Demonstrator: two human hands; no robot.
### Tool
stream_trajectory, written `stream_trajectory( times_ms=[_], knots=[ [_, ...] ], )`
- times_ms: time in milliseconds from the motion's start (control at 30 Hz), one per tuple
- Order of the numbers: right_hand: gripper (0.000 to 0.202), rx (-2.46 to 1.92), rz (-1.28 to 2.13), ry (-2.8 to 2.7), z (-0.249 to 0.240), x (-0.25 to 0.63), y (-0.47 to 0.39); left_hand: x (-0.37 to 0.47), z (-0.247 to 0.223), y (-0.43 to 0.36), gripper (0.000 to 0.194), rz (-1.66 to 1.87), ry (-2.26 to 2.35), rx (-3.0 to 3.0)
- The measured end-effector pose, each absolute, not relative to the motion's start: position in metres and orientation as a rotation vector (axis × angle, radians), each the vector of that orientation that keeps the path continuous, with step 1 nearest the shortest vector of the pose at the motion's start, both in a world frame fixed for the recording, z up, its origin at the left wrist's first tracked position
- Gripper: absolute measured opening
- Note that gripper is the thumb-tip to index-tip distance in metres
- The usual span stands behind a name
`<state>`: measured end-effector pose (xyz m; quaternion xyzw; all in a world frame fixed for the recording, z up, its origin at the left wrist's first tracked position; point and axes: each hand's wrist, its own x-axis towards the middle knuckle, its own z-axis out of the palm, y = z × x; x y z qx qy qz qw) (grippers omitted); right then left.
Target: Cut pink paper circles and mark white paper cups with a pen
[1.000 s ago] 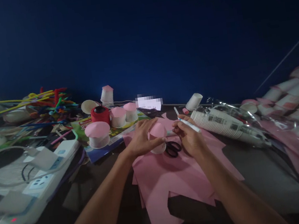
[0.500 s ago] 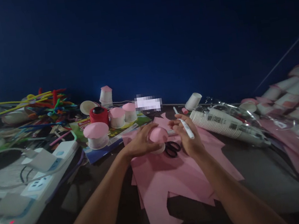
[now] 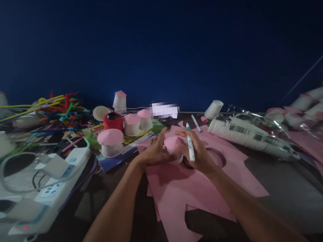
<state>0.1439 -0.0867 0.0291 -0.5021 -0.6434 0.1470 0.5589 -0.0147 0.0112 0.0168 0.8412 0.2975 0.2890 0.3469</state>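
My left hand is closed around the side of a small white paper cup with a pink paper cone top. My right hand grips a white marker with a teal end pointing up and away. Fingers of that hand reach the right side of the pink cone, so both hands are at the cup. Beneath them lie cut sheets of pink paper. Dark scissors handles are mostly covered by the right hand. Just beyond, a second marker lies on the table.
Left of the hands, pink-topped cups and a red spool stand on a colourful packet. A power strip with plugs and a pile of pipe cleaners are farther left. Stacked paper cups lie in plastic at right.
My right hand has moved left, bringing the marker to the cup, and the marker now stands more upright. The scissors have become mostly hidden. The whole view has shifted slightly.
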Motion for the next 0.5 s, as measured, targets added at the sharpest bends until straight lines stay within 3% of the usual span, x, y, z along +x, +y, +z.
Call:
stream_trajectory(
  times_ms=[167, 333, 500],
  knots=[
    [0.037, -1.184, 0.323, -1.548, 0.0286, 0.1418, -0.0851, -0.0148, 0.0204, 0.0135, 0.080, 0.545, 0.753, 2.300],
    [0.036, -1.196, 0.283, -1.588, 0.0287, 0.1407, -0.0861, -0.0124, 0.0212, 0.0132, 0.042, 0.533, 0.760, 2.335],
    [0.040, -1.187, 0.227, -1.664, 0.0308, 0.1420, -0.0878, -0.0109, 0.0197, 0.0130, 0.036, 0.510, 0.768, 2.324]
  ],
)
